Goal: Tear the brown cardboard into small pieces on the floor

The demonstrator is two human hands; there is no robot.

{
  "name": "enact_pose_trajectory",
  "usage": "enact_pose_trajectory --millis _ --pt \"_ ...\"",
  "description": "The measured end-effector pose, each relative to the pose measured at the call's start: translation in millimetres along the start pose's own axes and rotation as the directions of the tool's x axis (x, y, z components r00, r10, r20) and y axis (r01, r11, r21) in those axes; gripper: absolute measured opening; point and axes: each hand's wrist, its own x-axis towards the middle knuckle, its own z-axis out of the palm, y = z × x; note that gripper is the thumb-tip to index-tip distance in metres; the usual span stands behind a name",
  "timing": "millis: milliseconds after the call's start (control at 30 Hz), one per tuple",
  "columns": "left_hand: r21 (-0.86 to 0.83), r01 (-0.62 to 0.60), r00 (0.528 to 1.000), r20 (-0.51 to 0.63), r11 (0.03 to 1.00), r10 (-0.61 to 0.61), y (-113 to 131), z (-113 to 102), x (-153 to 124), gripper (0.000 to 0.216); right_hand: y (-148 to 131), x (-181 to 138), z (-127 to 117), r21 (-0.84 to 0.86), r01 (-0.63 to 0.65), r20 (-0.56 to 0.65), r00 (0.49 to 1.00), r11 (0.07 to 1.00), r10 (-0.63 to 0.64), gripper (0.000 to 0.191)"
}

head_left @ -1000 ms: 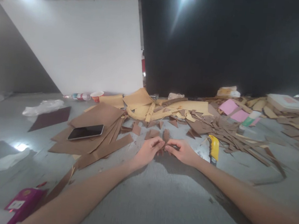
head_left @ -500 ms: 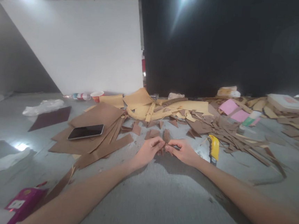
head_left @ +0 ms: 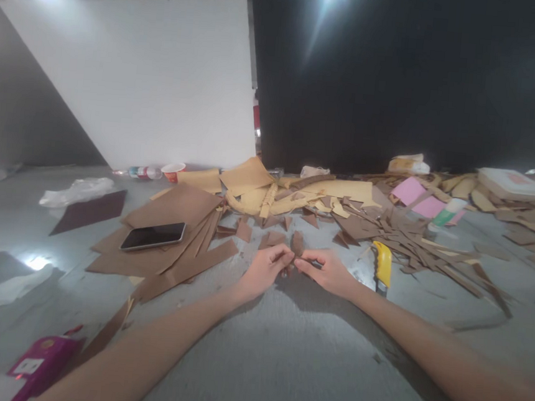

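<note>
Near the middle of the grey table, my left hand (head_left: 270, 265) and my right hand (head_left: 326, 269) meet with fingertips pinched close together. Between them is a small brown piece (head_left: 297, 243) that looks like paper or card; its upper end sticks up past the fingers, and the rest is covered by them. Both hands seem closed on this piece, though its exact shape is blurred. Just right of my right hand lies a yellow utility knife (head_left: 382, 265). Small brown scraps (head_left: 272, 239) lie just beyond my fingers.
A black phone (head_left: 153, 236) rests on stacked brown sheets (head_left: 173, 208) at left. Brown strips (head_left: 414, 241) and yellowish offcuts (head_left: 249, 193) heap along the back. A glue stick (head_left: 448, 214) lies back right, a paper cup (head_left: 173, 171) back left, a magenta device (head_left: 45, 362) front left.
Hardly anything differs. My fingers have shifted very slightly around the small brown piece, and the view has moved a touch to the right.
</note>
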Motion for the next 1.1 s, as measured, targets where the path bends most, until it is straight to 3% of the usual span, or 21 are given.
enact_pose_trajectory --millis 1100 --pt "0.0 0.005 0.999 -0.032 1.0 -0.005 4.6 -1.0 1.8 0.049 2.1 2.2 1.6 0.013 0.018 0.006 1.0 1.0 -0.019 0.054"
